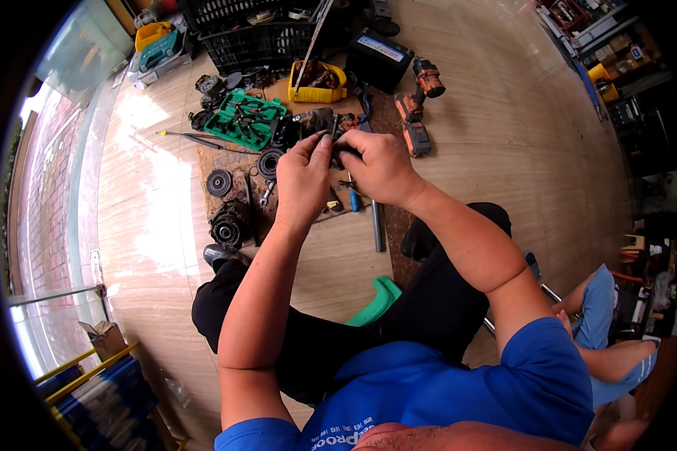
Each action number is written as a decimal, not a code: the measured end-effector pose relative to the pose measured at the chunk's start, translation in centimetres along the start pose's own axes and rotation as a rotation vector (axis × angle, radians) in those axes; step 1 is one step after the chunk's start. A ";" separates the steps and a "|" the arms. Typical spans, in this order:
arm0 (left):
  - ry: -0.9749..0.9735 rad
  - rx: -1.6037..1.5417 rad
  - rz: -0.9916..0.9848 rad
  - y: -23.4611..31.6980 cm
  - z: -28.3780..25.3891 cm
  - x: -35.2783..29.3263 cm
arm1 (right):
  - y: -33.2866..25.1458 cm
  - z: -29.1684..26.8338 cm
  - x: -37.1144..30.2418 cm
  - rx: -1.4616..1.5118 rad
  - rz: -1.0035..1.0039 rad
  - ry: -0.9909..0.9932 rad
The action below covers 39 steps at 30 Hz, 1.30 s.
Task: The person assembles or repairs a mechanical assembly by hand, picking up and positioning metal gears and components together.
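Both my hands are raised close together over the parts spread on the floor. My left hand is closed in a pinch, thumb against fingers, at a small dark piece too hidden to name. Beside it, my right hand is closed with bent fingers around something dark, mostly covered by the hand. Just below them lie a blue-handled screwdriver and a long metal bar. Left of my left hand are a dark ring-shaped part, a round pulley-like part and a wrench.
An open green tool case and a yellow bin lie beyond my hands. A black battery and orange-black power tools stand to the right. A larger round machine part sits near my left foot. Another person's leg shows at right.
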<state>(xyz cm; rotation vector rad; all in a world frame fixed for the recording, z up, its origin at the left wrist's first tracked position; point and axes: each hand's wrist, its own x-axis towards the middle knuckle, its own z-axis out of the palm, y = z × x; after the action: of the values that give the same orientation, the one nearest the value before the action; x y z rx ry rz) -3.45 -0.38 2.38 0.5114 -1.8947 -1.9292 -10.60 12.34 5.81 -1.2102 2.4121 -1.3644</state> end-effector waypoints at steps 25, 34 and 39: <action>-0.256 -0.119 -0.070 2.0 0.0 -0.8 | 1.3 -1.7 1.0 0.404 0.182 -0.149; -0.379 -0.230 -0.116 2.2 0.0 -1.0 | 1.2 -1.5 0.8 0.521 0.239 -0.199; -0.362 -0.192 -0.089 2.3 0.0 -1.1 | 1.1 -1.2 0.7 0.572 0.251 -0.176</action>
<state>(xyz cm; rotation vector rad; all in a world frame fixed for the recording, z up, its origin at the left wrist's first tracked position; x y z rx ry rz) -2.45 0.10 4.72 0.2009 -1.8884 -2.3634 -12.29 12.95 5.92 -0.8069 1.7914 -1.6220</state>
